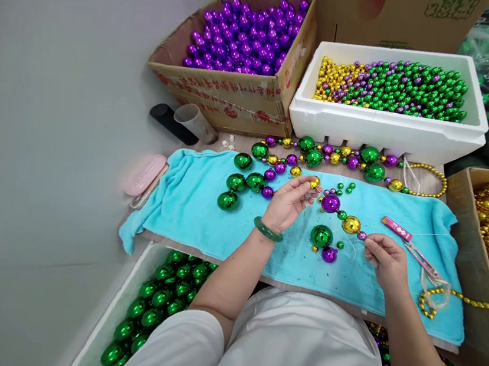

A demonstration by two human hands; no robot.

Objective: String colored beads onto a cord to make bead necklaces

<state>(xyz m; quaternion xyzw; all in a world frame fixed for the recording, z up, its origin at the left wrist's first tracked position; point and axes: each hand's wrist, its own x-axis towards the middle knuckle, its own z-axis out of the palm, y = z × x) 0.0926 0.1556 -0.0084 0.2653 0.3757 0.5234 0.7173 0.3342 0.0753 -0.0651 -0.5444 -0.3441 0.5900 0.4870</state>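
Bead strand point(330, 203) slants kinda 10-to-4 o'clock, left hand point(289, 204) pinching a gold bead point(314, 183), right hand point(387, 261) pinching the low end.

A person's left hand point(289, 203) pinches a gold bead point(314, 183) and the right hand point(387, 261) holds a bead strand point(350, 224) over a turquoise towel point(189, 200), a carton point(246, 97) of purple balls point(247, 38) beyond.

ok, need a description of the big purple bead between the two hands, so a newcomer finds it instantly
Start at the turquoise towel and look between the left hand and right hand. A short beaded section runs there, with the purple bead nearer the left hand. Its colour sets it apart from the section's similarly large gold bead, nearer the right hand.
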